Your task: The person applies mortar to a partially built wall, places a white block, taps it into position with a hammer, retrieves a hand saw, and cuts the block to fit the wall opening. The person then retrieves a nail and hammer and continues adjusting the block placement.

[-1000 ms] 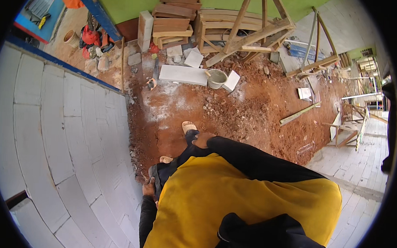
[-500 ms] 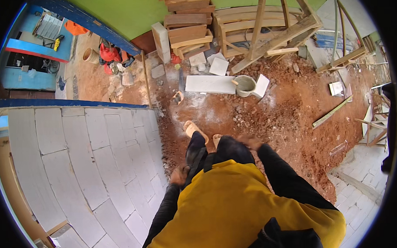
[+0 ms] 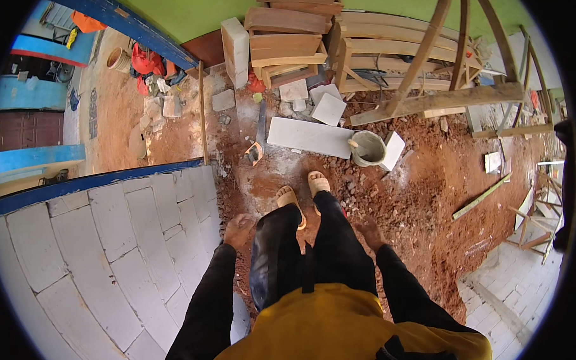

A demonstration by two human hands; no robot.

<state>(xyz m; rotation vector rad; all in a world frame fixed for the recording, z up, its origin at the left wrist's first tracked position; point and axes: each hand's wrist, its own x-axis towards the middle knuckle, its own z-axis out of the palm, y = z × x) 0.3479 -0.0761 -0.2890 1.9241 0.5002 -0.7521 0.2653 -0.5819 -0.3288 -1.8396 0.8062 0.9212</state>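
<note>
My left hand (image 3: pixel 238 231) hangs beside my left leg, near the white block wall, with nothing in it and its fingers loosely apart. On the other side, my right hand (image 3: pixel 370 232) is held low over the red soil, empty and somewhat blurred, its fingers loosely spread. Beyond my sandalled feet lies a handsaw (image 3: pixel 255 153) with an orange handle. A long white block (image 3: pixel 305 137) rests on the ground to its right. Against that block's right end stands a bucket (image 3: pixel 368 159) of grey mortar, with a tool handle (image 3: pixel 353 143) at its rim. Another white block (image 3: pixel 394 151) leans beside the bucket.
A white block wall (image 3: pixel 134 219) runs along my left. Wooden frames (image 3: pixel 286 46) are stacked against the green wall, and a slanted timber trestle (image 3: pixel 443 101) stands right of them. Rubble and loose red soil (image 3: pixel 420 203) cover the ground; a green-edged strip (image 3: pixel 481 197) lies at right.
My view has shifted, bringing the saw, blocks and bucket closer. Both feet now show side by side ahead of me. My left hand has swung forward and away from my leg.
</note>
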